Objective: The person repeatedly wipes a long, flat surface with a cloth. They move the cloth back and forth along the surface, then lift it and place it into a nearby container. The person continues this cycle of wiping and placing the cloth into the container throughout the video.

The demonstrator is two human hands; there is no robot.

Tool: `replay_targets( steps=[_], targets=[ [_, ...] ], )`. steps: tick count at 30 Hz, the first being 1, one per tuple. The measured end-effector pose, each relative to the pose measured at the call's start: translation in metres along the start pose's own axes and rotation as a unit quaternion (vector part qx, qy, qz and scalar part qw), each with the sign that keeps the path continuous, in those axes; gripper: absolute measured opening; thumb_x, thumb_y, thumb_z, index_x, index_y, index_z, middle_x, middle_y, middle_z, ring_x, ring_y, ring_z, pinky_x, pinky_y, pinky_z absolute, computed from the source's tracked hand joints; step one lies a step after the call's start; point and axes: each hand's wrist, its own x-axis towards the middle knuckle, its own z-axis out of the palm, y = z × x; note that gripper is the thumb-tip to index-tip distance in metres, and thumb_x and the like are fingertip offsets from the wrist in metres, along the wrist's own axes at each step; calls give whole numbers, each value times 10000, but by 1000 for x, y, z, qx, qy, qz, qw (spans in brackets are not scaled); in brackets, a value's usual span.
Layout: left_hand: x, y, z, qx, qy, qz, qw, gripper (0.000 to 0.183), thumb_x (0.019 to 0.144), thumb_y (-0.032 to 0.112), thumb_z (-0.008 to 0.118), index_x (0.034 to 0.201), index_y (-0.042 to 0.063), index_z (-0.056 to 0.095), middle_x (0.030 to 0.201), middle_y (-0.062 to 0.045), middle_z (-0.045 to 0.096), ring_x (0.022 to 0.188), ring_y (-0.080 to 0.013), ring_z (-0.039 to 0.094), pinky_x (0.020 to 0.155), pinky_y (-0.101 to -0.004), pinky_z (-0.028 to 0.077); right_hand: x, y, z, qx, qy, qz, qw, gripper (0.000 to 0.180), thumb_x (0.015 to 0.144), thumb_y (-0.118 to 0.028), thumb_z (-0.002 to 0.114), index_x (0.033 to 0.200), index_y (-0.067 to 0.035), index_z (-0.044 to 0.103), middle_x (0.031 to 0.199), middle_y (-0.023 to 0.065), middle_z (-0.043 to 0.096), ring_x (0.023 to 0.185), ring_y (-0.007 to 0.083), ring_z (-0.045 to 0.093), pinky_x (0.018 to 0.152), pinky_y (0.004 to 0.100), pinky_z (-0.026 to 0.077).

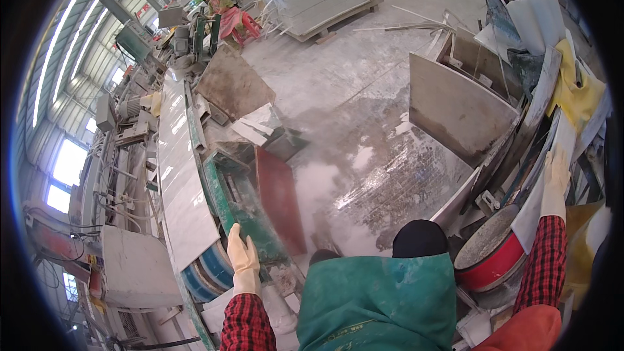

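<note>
My left hand [243, 259], in a cream rubber glove, rests at the edge of a green metal frame [225, 200] with its thumb and fingers apart. Next to it runs a conveyor carrying a long glossy white slab [183, 165], and blue rollers or belts [214, 273] show below the slab's near end. Out to the right, my right hand [555, 175], gloved alike, lies against a pale strip or sheet [531, 209] among leaning offcuts. Whether its fingers grip that piece is unclear. A red-sided round tub [492, 253] stands below my right forearm.
A reddish board [280, 200] leans by the conveyor. Brown panels [453, 107] form a bin at right, with a yellow cloth [577, 85] draped nearby. The floor [390, 190] is wet. Farther off, a person [226, 12] sits near stacked slabs [321, 0].
</note>
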Motion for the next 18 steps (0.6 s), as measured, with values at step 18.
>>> replay_targets(
  steps=[18],
  targets=[
    [-5,-15,-5,-9,53,63,997,522,845,104,668,1327,-24,515,1261,-275,583,1174,-463,527,1021,-509,425,-156,-6,-48,19,-70,-48,996,833,912,-615,564,1509,-59,395,1566,196,373,1437,363,364,1155,490,330]
  ],
)
